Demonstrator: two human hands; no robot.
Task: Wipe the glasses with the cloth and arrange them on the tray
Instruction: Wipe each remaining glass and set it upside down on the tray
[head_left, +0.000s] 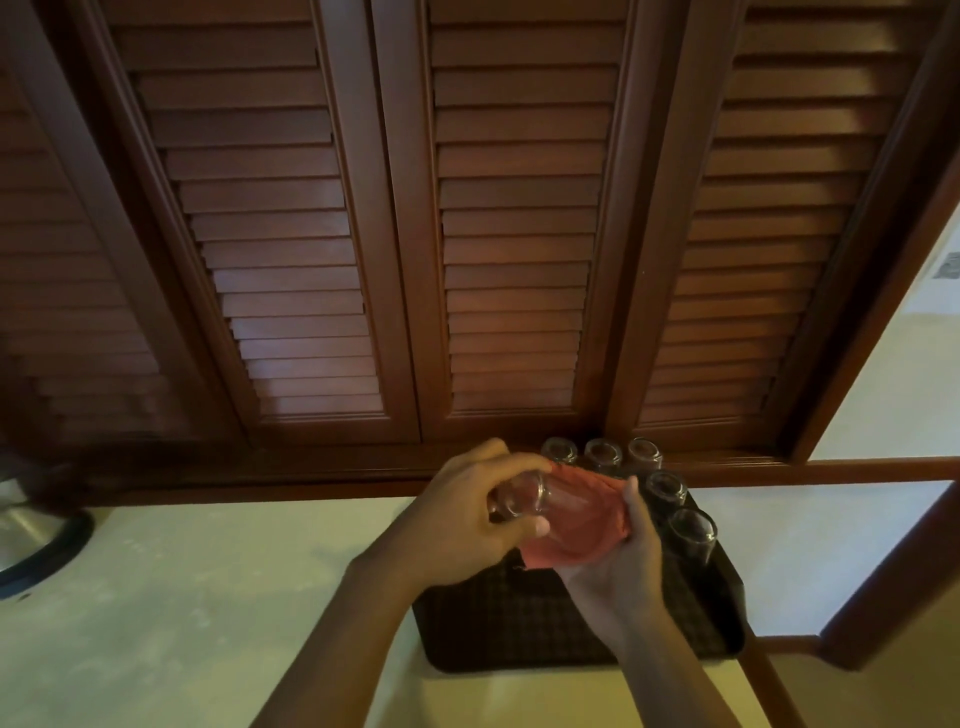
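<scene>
Glass lies sideways between both hands, left hand gripping its base, right hand cupping the cloth at its mouth (tray just below, nearer the right).

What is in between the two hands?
In the head view, the left hand grips a clear glass, and the pink cloth lies between that glass and the right hand.

Dim warm light, blurry left edge, wide-angle distortion.
</scene>
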